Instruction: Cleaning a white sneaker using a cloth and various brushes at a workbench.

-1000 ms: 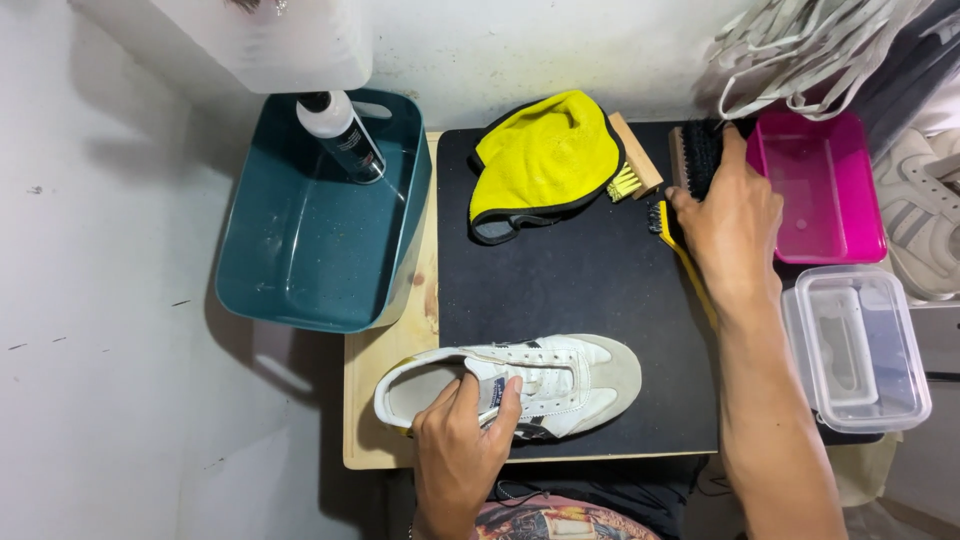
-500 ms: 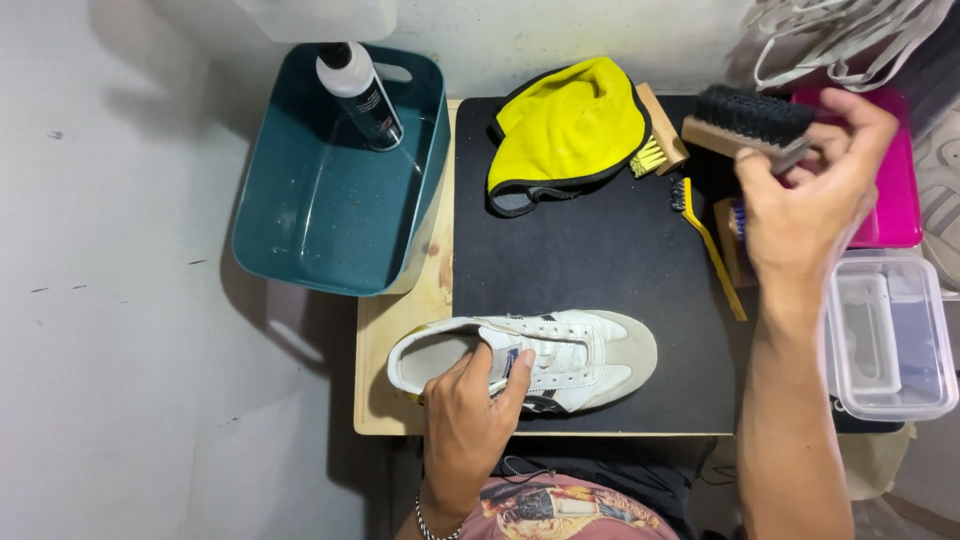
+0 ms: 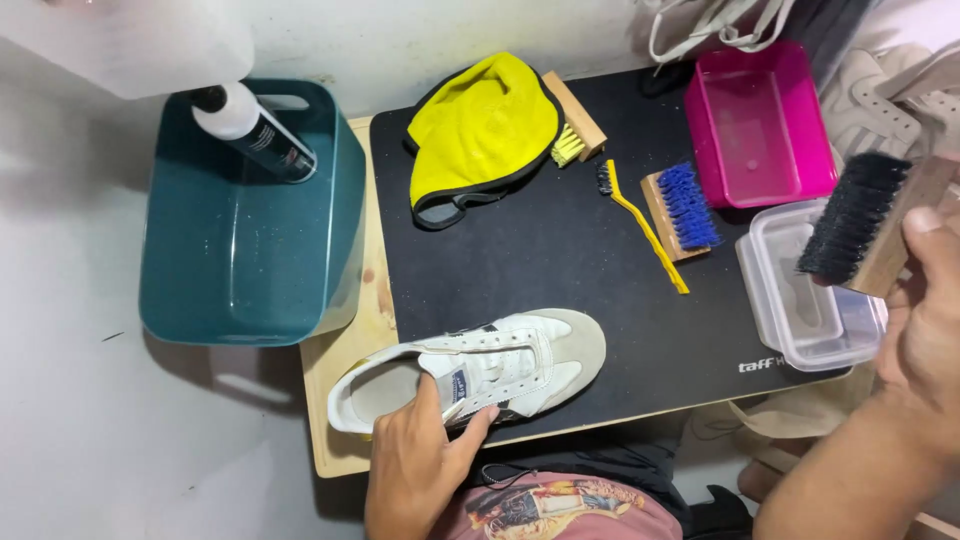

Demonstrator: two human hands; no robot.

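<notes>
Left hand (image 3: 420, 470): rests on the near side of the white sneaker (image 3: 480, 372), fingers (image 3: 470, 425) curled over its edge by the laces, holding it down on the black mat (image 3: 560, 260).
Right hand (image 3: 925, 320): raised off to the right of the counter (image 3: 350, 440), fingers wrapped around the wooden back of a black-bristled brush (image 3: 860, 225), bristles turned left.
Below the brush: a clear plastic tub (image 3: 810, 300), just under the fingers.
Beyond the tub: a pink tub (image 3: 760, 120).
Between the two hands: a blue-bristled brush (image 3: 682, 208) and a thin yellow-handled brush (image 3: 640, 222), lying side by side.
Far from both hands: a yellow cloth (image 3: 485, 130), partly covering a wooden brush with yellow bristles (image 3: 575, 125).
Left of the sneaker hand: a teal basin (image 3: 250, 230) with a spray bottle (image 3: 255, 130) leaning inside.
</notes>
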